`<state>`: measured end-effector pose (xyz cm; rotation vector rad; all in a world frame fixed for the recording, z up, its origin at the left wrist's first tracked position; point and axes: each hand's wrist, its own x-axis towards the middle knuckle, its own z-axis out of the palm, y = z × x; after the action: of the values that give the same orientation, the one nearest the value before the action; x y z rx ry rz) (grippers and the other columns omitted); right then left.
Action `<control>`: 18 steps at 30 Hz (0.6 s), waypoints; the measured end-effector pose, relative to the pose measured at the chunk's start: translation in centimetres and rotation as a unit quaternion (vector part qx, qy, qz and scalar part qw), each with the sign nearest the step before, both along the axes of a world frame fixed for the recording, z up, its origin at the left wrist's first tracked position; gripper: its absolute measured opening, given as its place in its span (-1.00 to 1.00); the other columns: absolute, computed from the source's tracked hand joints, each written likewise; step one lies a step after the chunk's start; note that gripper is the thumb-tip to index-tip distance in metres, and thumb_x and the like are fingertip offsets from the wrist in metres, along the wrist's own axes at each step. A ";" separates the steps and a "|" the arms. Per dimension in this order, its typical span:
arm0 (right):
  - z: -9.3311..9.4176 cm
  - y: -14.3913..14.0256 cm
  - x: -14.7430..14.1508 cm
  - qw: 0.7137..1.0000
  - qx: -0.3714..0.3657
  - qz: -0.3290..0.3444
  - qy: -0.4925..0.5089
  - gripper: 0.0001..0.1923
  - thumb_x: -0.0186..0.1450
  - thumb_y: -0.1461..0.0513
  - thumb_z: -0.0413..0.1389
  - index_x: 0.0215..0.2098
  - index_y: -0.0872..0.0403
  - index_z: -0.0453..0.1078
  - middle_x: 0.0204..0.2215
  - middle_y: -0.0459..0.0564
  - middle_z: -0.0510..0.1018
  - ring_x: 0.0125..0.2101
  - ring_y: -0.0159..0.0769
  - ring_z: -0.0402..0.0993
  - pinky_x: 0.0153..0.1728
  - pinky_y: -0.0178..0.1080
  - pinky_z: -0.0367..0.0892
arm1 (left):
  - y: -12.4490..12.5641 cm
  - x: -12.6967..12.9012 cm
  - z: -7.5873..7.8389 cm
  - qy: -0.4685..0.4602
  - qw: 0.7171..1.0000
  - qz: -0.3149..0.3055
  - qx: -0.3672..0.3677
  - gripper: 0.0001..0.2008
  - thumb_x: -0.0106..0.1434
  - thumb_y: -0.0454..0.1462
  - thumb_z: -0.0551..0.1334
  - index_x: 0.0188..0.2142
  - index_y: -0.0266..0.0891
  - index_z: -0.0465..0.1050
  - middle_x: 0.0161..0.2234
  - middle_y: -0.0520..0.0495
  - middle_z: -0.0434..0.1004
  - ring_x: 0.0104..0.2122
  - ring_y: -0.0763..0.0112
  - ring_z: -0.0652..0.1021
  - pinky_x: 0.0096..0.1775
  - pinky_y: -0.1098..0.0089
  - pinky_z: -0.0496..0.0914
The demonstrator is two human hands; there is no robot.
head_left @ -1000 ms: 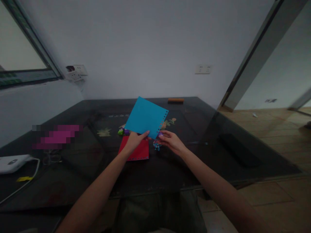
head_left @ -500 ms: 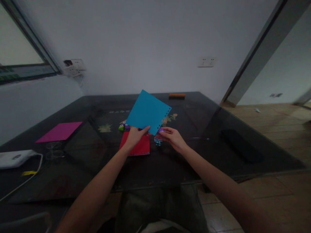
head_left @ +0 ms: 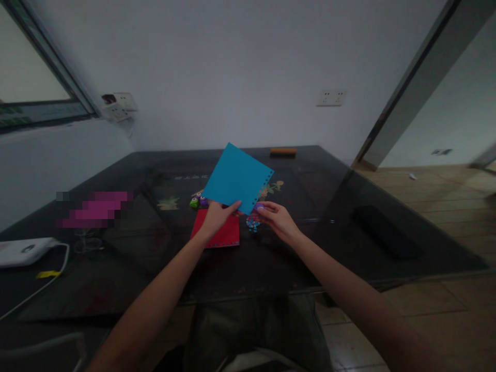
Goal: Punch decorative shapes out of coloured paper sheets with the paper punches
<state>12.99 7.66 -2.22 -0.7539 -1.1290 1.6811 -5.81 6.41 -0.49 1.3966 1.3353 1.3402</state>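
Centre frame, the left hand (head_left: pixel 217 216) pinches a flat blue sheet (head_left: pixel 238 178), the right hand (head_left: pixel 281 221) grips a rounded purple tool (head_left: pixel 259 207) at the sheet's lower corner; holes done along its right edge, other visible edges uncut; below, confetti (head_left: pixel 253 224) and a red sheet (head_left: pixel 223 231), bottom edge holed, on the glossy desk (head_left: pixel 287 268)

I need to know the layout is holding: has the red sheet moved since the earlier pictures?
No. Judged against the pale leaf print on the table, the red sheet shows no visible shift either way.
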 end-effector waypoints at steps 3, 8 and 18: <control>-0.1 0.1 0.0 1.000 0.000 -0.001 -0.003 -0.63 -0.06 0.17 0.31 -0.29 0.10 0.41 -0.35 -0.02 0.54 -0.35 -0.30 0.50 -0.21 -0.17 0.40 | 0.0 0.0 -0.2 0.001 1.000 -0.006 -0.001 -0.74 0.03 -0.19 0.30 -0.34 -0.34 0.42 -0.50 -0.12 0.58 -0.54 0.35 0.55 -0.42 0.36 0.47; -0.1 0.0 -0.1 1.000 -0.002 -0.004 -0.007 -0.61 -0.09 0.17 0.32 -0.30 0.10 0.40 -0.36 -0.03 0.53 -0.36 -0.32 0.49 -0.23 -0.19 0.40 | -0.1 0.2 -0.2 0.002 1.000 -0.011 -0.001 -0.73 0.02 -0.19 0.30 -0.32 -0.33 0.42 -0.47 -0.11 0.58 -0.52 0.34 0.56 -0.41 0.36 0.47; -0.5 -0.1 -0.5 0.998 0.017 -0.021 -0.061 -0.62 -0.13 0.16 0.34 -0.37 0.10 0.40 -0.40 -0.03 0.53 -0.45 -0.36 0.43 -0.34 -0.27 0.37 | -1.0 1.4 0.4 0.060 0.998 0.030 0.011 -0.76 -0.04 -0.27 0.33 -0.33 -0.29 0.45 -0.31 -0.15 0.59 -0.40 0.26 0.56 -0.31 0.33 0.45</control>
<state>12.52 7.54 -2.77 -0.8633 -1.2147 1.5948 -4.41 5.41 -0.09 1.4823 1.4548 1.3312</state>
